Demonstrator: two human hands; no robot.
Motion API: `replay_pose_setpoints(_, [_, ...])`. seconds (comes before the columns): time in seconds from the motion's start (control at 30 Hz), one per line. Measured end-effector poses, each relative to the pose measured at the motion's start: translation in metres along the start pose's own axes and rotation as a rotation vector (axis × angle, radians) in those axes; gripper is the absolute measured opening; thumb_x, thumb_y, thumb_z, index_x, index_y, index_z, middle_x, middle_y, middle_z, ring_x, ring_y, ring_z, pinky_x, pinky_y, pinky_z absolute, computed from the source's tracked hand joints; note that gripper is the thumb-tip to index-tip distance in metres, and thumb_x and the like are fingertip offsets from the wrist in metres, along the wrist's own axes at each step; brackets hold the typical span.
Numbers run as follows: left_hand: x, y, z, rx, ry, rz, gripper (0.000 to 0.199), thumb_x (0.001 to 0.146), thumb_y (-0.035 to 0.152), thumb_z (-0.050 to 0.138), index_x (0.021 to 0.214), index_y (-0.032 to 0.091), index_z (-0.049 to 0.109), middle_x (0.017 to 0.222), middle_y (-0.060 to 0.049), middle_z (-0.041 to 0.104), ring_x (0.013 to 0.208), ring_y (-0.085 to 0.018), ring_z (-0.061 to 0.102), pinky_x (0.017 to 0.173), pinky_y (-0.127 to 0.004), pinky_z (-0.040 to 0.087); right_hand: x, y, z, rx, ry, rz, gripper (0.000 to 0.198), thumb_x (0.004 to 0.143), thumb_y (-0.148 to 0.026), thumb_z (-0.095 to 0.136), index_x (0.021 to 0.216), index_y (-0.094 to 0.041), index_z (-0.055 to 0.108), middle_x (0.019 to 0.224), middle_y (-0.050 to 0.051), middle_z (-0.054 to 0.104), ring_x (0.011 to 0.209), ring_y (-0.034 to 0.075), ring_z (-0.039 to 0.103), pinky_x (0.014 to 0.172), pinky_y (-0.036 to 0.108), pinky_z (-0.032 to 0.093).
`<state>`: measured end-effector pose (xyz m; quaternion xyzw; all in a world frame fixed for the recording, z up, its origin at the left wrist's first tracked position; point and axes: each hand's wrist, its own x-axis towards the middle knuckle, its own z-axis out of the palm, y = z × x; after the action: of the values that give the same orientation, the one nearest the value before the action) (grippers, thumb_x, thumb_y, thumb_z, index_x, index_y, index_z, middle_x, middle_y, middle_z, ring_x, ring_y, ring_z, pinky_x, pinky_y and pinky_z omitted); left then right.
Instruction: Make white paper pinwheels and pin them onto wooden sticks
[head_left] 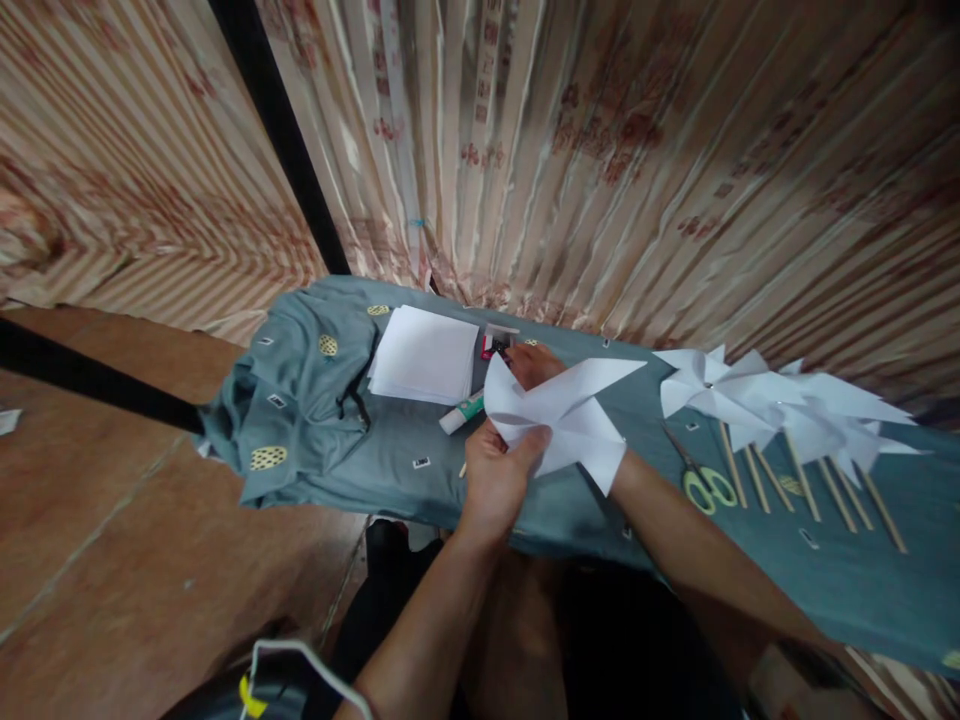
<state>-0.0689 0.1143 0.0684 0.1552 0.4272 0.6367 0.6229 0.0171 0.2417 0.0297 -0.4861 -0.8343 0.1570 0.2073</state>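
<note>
A person at a cloth-covered table (390,470) works a half-folded paper pinwheel (562,410); the left hand (496,478) is closed on its lower edge, thumb pinching the fold, while the right hand (531,365) lies behind the sheet near its centre, its fingers mostly hidden, so its grip cannot be told; the pinwheel hangs just above the cloth, between a glue stick (460,413) and scissors (707,487); a paper stack (426,355) lies beyond, finished pinwheels (780,410) to the right; the likely risks: a loosened pinch would let the folded points spring open, a hard squeeze could crease or tear them, and a dragging forearm could knock the scissors.
</note>
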Motion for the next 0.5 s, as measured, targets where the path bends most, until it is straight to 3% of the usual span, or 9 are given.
replay_pose_setpoints(0.1, [0.004, 0.005, -0.006, 0.002, 0.028, 0.016, 0.025, 0.054, 0.02, 0.08, 0.077, 0.015, 0.073, 0.075, -0.002, 0.075, 0.068, -0.016, 0.065, 0.071, -0.028, 0.051, 0.013, -0.004, 0.005, -0.018, -0.003, -0.015, 0.028, 0.087, -0.016, 0.063, 0.114, -0.009, 0.063, 0.127, 0.018, 0.06, 0.124, 0.031, 0.05, 0.111, 0.048, 0.034])
replay_pose_setpoints(0.3, [0.002, 0.004, -0.008, -0.002, 0.025, 0.012, 0.024, 0.055, 0.019, 0.079, 0.077, 0.017, 0.074, 0.077, -0.002, 0.075, 0.069, -0.016, 0.065, 0.07, -0.027, 0.051, 0.029, -0.001, 0.005, 0.017, -0.067, -0.038, 0.028, 0.094, -0.035, 0.057, 0.119, -0.021, 0.06, 0.127, 0.008, 0.059, 0.109, 0.021, 0.061, 0.093, 0.044, 0.052])
replay_pose_setpoints(0.5, [0.0, 0.001, -0.004, 0.012, 0.008, -0.024, 0.023, 0.056, 0.022, 0.078, 0.078, 0.018, 0.074, 0.081, -0.003, 0.076, 0.074, -0.019, 0.067, 0.074, -0.03, 0.053, 0.043, 0.008, 0.011, 0.081, -0.139, -0.023, 0.032, 0.094, -0.035, 0.058, 0.121, -0.02, 0.059, 0.126, 0.009, 0.06, 0.106, 0.021, 0.062, 0.089, 0.042, 0.054])
